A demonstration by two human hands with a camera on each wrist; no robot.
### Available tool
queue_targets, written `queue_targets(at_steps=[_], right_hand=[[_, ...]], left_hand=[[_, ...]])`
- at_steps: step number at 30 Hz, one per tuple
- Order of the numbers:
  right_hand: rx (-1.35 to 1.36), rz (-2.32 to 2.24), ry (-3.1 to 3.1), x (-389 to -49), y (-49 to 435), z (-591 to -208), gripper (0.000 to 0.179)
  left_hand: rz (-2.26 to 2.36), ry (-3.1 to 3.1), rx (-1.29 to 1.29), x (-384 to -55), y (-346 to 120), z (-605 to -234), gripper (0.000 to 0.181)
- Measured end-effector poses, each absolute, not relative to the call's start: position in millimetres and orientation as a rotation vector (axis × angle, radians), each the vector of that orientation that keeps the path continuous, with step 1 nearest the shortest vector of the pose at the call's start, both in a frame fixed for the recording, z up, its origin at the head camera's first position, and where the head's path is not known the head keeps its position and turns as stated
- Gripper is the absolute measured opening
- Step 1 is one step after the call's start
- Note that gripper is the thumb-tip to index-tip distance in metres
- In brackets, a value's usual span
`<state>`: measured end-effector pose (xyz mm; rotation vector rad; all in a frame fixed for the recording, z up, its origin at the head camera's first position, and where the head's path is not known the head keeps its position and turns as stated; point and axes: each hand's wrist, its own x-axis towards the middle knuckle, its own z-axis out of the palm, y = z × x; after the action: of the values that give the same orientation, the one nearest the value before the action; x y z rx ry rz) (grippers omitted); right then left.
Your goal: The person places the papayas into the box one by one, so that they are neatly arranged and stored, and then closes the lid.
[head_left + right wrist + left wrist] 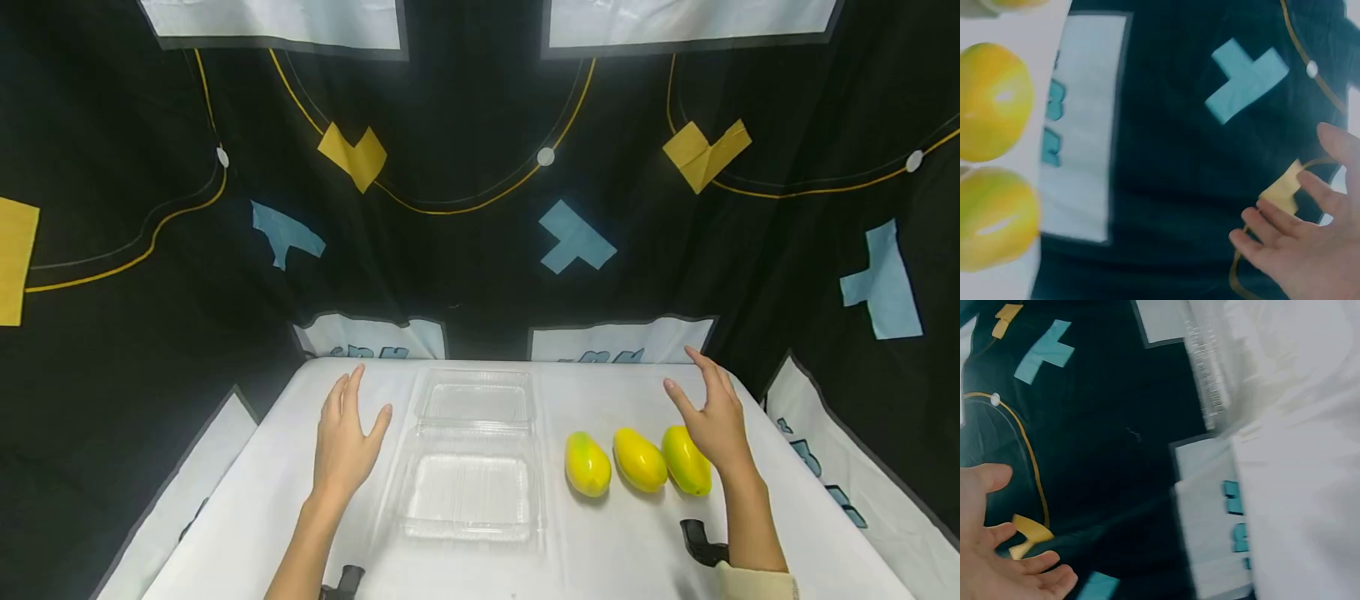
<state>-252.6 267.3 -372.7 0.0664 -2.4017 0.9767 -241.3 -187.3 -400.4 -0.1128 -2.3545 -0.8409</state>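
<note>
A clear plastic clamshell box [471, 492] lies opened flat on the white table, its lid [480, 402] folded back at the far side. Left of it, my left hand [347, 446] is raised with fingers spread and holds nothing. Three yellow mangoes sit in a row to the right of the box: the left mango [588, 464], the middle mango [640, 460] and the right mango [686, 461]. My right hand [716, 421] hovers beside the right mango and overlaps it in the head view. Its fingers are relaxed and hold nothing.
The white table [600, 558] ends at a dark patterned curtain [450, 275] that hangs behind it and at both sides. Black wrist mounts show at the left wrist [343, 583] and the right wrist [703, 546].
</note>
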Motion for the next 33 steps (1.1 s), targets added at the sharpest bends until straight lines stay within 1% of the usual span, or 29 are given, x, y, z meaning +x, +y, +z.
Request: queue_targets(at_steps=[4, 6, 9, 13, 16, 19, 22, 26, 33], right_hand=[[-0.015, 1.062, -2.341, -249.9, 281.4, -390.0, 0.057], [-0.045, 1.105, -2.322, -251.8, 291.7, -405.7, 0.056], [-0.102, 1.157, -2.295, -264.8, 314.0, -444.4, 0.056], [-0.147, 1.199, -2.325, -296.9, 353.2, -507.0, 0.057], [-0.175, 1.332, -2.376, -308.3, 368.9, -529.7, 0.055], [-0.239, 1.568, -2.36, -298.3, 362.2, -524.0, 0.053], [-0.264, 1.732, -2.372, -277.6, 347.6, -502.8, 0.055], [-0.261, 1.799, -2.425, -261.9, 336.6, -486.3, 0.059], [-0.189, 1.883, -2.481, -264.5, 339.4, -498.4, 0.063]], left_hand=[[-0.996, -2.318, -0.059, -234.5, -191.0, -422.3, 0.06], [-1.055, -2.312, -0.03, -232.4, -192.1, -435.1, 0.058], [-1.105, -2.319, -0.012, -230.5, -192.0, -452.9, 0.056], [-1.145, -2.357, -0.034, -230.3, -190.1, -470.4, 0.055], [-1.195, -2.382, -0.068, -230.3, -189.7, -481.3, 0.055], [-1.251, -2.392, -0.094, -229.5, -190.0, -490.8, 0.055], [-1.304, -2.392, -0.1, -229.7, -190.4, -499.0, 0.055], [-1.364, -2.418, -0.087, -231.1, -190.1, -505.9, 0.054], [-1.514, -2.429, -0.158, -230.8, -191.7, -518.8, 0.053]])
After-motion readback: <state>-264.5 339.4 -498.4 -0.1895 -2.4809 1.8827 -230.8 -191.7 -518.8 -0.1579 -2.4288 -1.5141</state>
